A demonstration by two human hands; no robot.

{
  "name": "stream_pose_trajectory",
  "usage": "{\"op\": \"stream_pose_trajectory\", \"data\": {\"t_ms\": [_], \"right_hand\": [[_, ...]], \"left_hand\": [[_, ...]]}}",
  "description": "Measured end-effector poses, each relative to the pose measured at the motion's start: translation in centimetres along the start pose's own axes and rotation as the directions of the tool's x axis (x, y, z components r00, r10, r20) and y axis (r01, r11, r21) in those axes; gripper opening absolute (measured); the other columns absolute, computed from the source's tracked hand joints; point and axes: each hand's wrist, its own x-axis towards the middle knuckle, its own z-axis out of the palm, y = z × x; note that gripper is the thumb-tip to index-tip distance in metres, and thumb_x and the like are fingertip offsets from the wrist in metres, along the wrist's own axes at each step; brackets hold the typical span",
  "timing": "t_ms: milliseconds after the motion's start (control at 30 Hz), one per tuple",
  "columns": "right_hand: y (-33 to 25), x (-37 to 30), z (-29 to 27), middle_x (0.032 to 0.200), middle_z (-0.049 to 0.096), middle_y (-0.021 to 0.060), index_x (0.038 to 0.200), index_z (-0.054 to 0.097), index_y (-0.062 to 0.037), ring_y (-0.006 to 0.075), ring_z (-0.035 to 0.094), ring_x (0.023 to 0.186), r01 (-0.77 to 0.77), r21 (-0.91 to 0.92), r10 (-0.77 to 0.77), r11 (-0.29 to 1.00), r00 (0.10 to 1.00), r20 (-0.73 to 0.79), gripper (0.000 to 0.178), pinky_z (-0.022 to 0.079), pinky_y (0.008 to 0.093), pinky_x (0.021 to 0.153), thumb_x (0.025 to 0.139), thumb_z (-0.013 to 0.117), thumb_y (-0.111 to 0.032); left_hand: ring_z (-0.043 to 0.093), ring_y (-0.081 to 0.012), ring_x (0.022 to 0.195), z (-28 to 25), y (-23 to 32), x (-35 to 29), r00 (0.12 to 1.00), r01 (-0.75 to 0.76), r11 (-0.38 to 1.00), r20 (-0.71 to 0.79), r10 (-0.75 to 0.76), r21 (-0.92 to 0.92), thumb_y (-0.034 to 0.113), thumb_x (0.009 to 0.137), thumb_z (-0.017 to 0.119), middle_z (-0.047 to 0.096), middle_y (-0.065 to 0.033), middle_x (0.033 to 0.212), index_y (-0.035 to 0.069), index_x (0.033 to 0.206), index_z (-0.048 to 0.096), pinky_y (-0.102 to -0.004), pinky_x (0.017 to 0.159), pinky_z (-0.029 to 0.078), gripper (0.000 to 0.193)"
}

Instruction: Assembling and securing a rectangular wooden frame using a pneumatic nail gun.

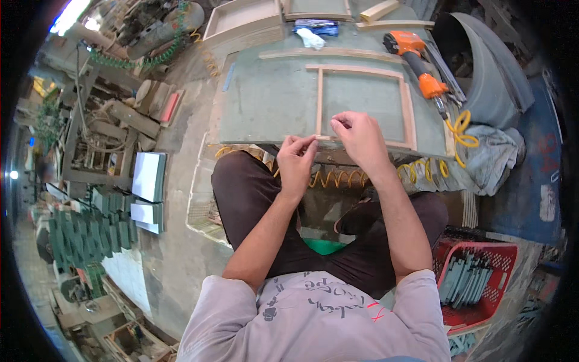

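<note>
A thin wooden frame [407, 108] lies on the green-topped workbench [259, 90], its near rail along the bench's front edge. My left hand [295, 161] is closed with thumb and fingertips on the frame's near left corner. Just above the near rail, inside the frame's outline, my right hand [363, 137] is bent with thumb and forefinger pinched together. Anything small between those fingers is too hard to make out. To the right of the frame lies an orange and black air nail gun [416, 63], joined to a coiled yellow hose [461, 130].
A loose wooden strip [332, 53] lies beyond the frame. Farther back are a wooden box [241, 21], a blue packet [322, 27] and a white crumpled piece [310, 39]. A red basket [506, 256] of greenish strips stands at lower right. Yellow hose loops hang under the bench edge.
</note>
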Motion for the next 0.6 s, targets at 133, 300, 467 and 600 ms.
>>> {"op": "stream_pose_trajectory", "data": {"t_ms": [133,300,467,600], "right_hand": [[0.8,2.3,1.2,0.082,0.067,0.0224,0.095,0.070,0.0013,0.0337,0.068,0.081,-0.029,-0.207,0.066,0.978,0.983,0.174,0.025,0.052,0.0384,0.072,0.084,0.064,-0.020],[1.0,3.3,1.4,0.081,0.070,0.0183,0.094,0.070,0.0055,0.0208,0.068,0.072,-0.144,-0.022,0.144,0.989,0.946,0.291,0.026,0.052,0.0313,0.070,0.081,0.068,-0.017],[0.4,3.3,1.4,0.080,0.071,0.0165,0.093,0.069,0.0066,0.0183,0.068,0.072,-0.190,-0.083,0.205,0.978,0.939,0.276,0.025,0.052,0.0302,0.069,0.081,0.068,-0.015],[0.5,3.2,1.5,0.080,0.070,0.0173,0.093,0.070,0.0058,0.0197,0.069,0.073,-0.165,-0.059,0.175,0.985,0.949,0.261,0.025,0.053,0.0308,0.069,0.080,0.068,-0.016]], "left_hand": [[0.043,-0.0084,0.065,0.2,0.4,-0.2,1.000,0.013,1.000,-0.002,-0.013,-0.009,0.007,0.082,0.071,0.049,-0.0010,0.073,0.001,0.098,0.072,-0.0236,0.058,0.037,0.018],[0.041,-0.0095,0.062,-0.1,1.0,0.0,0.999,0.038,0.999,0.007,-0.038,-0.040,0.006,0.081,0.071,0.047,-0.0013,0.068,0.002,0.100,0.071,-0.0249,0.055,0.035,0.019],[0.051,-0.0147,0.060,-0.1,1.0,0.1,0.999,0.029,0.999,0.027,-0.028,-0.043,0.003,0.082,0.068,0.053,-0.0077,0.071,0.000,0.098,0.070,-0.0285,0.055,0.042,0.017],[0.050,-0.0148,0.059,0.0,1.1,0.1,0.999,0.038,0.998,0.024,-0.037,-0.048,0.003,0.082,0.068,0.053,-0.0078,0.071,0.000,0.098,0.070,-0.0284,0.055,0.041,0.017]]}}
